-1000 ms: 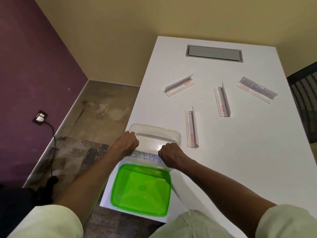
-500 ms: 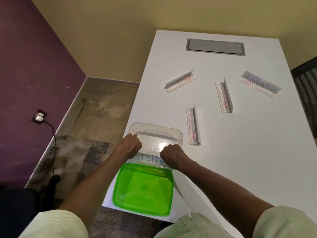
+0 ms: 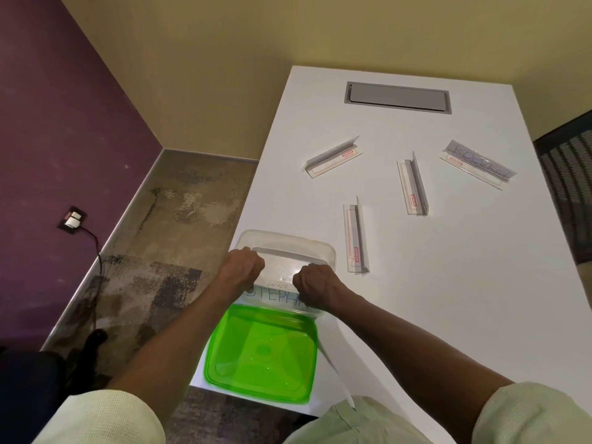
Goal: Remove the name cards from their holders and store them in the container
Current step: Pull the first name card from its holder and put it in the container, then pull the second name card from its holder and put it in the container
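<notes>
Hands (image 3: 245, 267) (image 3: 315, 285) stay curled, gripping the holder (image 3: 288, 256) over the container (image 3: 330, 251); STEPH card (image 3: 275, 294) barely out, nothing stored.

Four clear name card holders stood on the table: one (image 3: 333, 157), a second (image 3: 412, 187), a third (image 3: 356, 238) and a fourth (image 3: 479, 165), and only the fourth carried a lettered card (image 3: 480, 160). One clear container (image 3: 326, 251) and one green lid (image 3: 261, 352) were present, with one card (image 3: 277, 294) lettered "STEPH" visible at the container. Two hands were in view, the left hand (image 3: 242, 267) and the right hand (image 3: 315, 285), and the table had one grey cable hatch (image 3: 397, 98)
</notes>
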`<act>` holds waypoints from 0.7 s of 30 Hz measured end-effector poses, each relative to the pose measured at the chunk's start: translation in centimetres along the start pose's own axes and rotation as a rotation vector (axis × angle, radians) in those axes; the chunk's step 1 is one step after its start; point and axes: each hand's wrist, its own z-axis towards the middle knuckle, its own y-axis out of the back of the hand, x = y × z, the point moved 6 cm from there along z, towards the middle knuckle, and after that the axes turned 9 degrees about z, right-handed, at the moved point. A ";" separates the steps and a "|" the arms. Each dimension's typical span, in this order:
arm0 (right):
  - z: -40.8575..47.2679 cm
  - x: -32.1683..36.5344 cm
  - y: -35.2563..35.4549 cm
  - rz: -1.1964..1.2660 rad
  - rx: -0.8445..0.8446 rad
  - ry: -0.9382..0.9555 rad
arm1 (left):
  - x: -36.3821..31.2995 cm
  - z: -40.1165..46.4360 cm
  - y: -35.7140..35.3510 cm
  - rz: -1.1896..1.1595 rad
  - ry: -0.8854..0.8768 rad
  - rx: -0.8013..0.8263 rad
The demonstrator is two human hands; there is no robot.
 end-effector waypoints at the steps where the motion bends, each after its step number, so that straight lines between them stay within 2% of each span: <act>1: 0.0 0.0 0.7 0.015 -0.023 0.003 | 0.3 0.1 0.7 -0.020 0.023 -0.016; 3: -0.3 0.0 2.0 0.047 -0.095 0.012 | 1.1 0.5 2.3 -0.060 0.058 -0.050; 7: -1.4 -0.9 5.0 0.157 -0.348 0.013 | 2.1 1.3 5.5 -0.066 0.126 -0.113; 11: -3.0 -4.0 6.9 0.275 -0.511 -0.094 | 2.6 2.1 8.3 -0.125 0.259 -0.241; 18: -6.6 -11.3 7.4 0.403 -0.622 -0.305 | 2.5 4.9 10.4 -0.706 0.423 -0.375; 21: -8.1 -14.3 7.0 0.437 -0.604 -0.382 | 2.1 5.8 11.9 -0.849 0.455 -0.417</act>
